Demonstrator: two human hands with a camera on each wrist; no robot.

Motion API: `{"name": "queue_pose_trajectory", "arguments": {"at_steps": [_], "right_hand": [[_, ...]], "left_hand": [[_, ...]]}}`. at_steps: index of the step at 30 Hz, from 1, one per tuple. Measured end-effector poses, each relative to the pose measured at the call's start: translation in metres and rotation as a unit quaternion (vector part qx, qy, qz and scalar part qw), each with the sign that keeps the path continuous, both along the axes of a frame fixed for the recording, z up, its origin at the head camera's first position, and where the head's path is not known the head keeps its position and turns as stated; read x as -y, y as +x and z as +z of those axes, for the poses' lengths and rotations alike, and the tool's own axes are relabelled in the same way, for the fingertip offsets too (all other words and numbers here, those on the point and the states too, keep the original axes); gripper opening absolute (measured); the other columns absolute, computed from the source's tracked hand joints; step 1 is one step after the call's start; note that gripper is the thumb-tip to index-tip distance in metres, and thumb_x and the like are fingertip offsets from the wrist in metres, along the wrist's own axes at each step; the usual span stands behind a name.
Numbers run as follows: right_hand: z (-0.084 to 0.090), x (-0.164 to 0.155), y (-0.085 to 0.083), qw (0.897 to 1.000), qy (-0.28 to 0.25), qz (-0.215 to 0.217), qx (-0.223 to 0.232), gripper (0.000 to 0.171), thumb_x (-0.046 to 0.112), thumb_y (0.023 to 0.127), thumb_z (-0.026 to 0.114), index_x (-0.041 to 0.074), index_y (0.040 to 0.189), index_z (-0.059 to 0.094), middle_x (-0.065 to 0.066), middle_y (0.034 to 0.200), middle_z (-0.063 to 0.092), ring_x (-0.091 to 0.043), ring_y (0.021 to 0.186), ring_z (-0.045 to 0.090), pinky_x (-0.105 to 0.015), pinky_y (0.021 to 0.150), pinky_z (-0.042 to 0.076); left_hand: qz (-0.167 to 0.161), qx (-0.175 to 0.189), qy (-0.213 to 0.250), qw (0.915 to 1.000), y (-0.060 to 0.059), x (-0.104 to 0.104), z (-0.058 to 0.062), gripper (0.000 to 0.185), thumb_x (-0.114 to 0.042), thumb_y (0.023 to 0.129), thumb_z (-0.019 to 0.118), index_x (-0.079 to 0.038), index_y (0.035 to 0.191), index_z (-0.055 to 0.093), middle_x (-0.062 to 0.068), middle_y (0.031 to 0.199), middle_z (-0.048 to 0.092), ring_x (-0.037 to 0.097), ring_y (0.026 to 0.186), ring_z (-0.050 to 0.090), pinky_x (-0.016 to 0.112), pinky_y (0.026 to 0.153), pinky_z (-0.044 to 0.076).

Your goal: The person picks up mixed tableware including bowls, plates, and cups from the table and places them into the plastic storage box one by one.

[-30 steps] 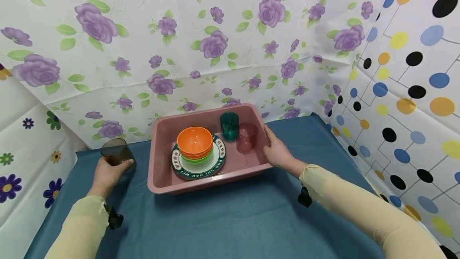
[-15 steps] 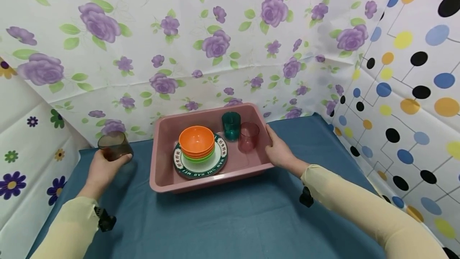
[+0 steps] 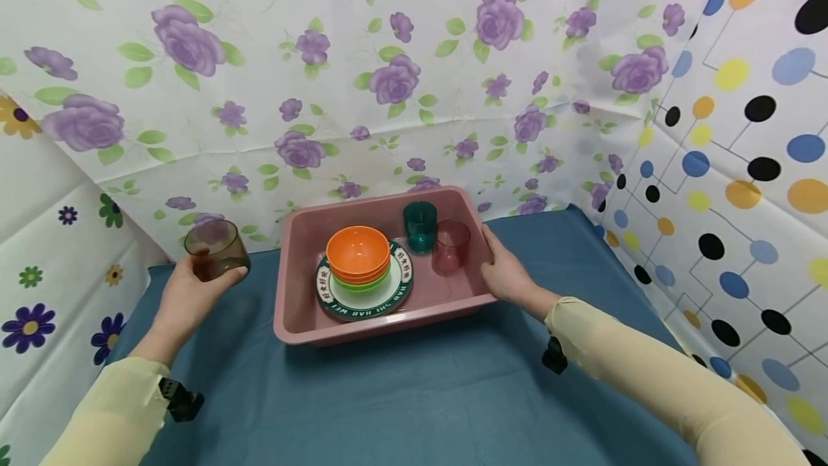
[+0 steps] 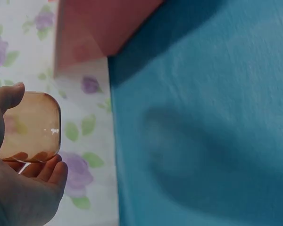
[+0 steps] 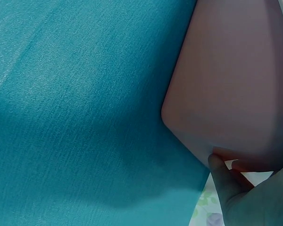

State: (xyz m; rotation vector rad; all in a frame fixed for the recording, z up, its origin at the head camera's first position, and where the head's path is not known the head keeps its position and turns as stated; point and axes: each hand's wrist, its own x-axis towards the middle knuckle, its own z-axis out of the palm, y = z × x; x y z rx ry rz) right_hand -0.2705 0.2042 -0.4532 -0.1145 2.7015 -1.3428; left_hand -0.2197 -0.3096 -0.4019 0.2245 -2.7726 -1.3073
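Note:
A translucent brown cup [image 3: 218, 250] is tilted above the back left of the table, its shadow on the cloth beneath. My left hand [image 3: 184, 293] grips it, thumb on one side and fingers curled round the other; the left wrist view shows the cup [image 4: 35, 126] between them. At the right end of a pink plastic tub [image 3: 310, 329], my right hand [image 3: 507, 272] holds the rim and end wall. Inside the tub, stacked orange bowls [image 3: 357, 250] and a green bowl [image 3: 362, 285] sit on a green-rimmed plate [image 3: 394, 293]. Beside them stand a teal cup [image 3: 420, 227] and a translucent red cup [image 3: 451, 247].
A blue cloth [image 3: 401, 394] covers the table. Behind it hangs a white sheet with purple flowers [image 3: 394, 78]. A dotted sheet [image 3: 731, 193] closes off the right, and another flowered sheet [image 3: 58, 257] the left.
My left hand has raised the brown cup off the table and brought it slightly right, toward the tub. My right hand stays at the tub's right end. The head view has shifted slightly.

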Motion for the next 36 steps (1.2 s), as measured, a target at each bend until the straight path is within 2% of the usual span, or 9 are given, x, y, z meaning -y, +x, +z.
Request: {"name": "queue_pose_trajectory", "arguments": {"at_steps": [5,20,29,36], "right_hand": [[-0.001,-0.001,-0.001,1.0,-0.001,0.004,0.004,0.079,0.006,0.101,0.041,0.025,0.166,-0.001,-0.01,0.17,0.013,-0.036,0.142,0.042,-0.052,0.099,0.048],[0.001,0.0,0.0,1.0,-0.01,0.006,0.005,0.08,0.004,0.101,0.042,0.023,0.166,0.0,-0.009,0.17,0.013,-0.036,0.143,0.04,-0.054,0.103,0.047],[0.002,0.001,0.001,1.0,-0.007,-0.001,0.008,0.08,0.004,0.101,0.042,0.025,0.166,0.0,-0.009,0.17,0.014,-0.036,0.142,0.041,-0.053,0.102,0.047],[0.003,0.001,0.001,1.0,-0.011,-0.002,0.011,0.08,0.003,0.101,0.041,0.025,0.166,-0.001,-0.009,0.171,0.012,-0.037,0.144,0.039,-0.055,0.103,0.046]], "left_hand": [[-0.024,-0.005,0.017,0.9995,0.001,-0.018,0.014,0.102,-0.057,0.094,0.068,0.003,0.159,0.017,0.032,0.148,0.038,0.048,0.132,0.041,0.065,0.102,0.043],[-0.114,-0.029,0.053,0.9917,0.005,-0.074,0.046,0.096,-0.05,0.094,0.072,-0.004,0.16,0.021,0.025,0.147,0.043,0.042,0.135,0.046,0.058,0.107,0.043],[-0.143,-0.019,0.073,0.9869,0.001,-0.103,0.055,0.092,-0.052,0.09,0.075,-0.008,0.157,0.03,0.018,0.147,0.046,0.037,0.132,0.049,0.055,0.106,0.045],[-0.164,-0.019,0.09,0.9822,-0.006,-0.13,0.054,0.09,-0.051,0.088,0.078,-0.011,0.155,0.033,0.012,0.147,0.048,0.033,0.134,0.049,0.054,0.11,0.042]]}}
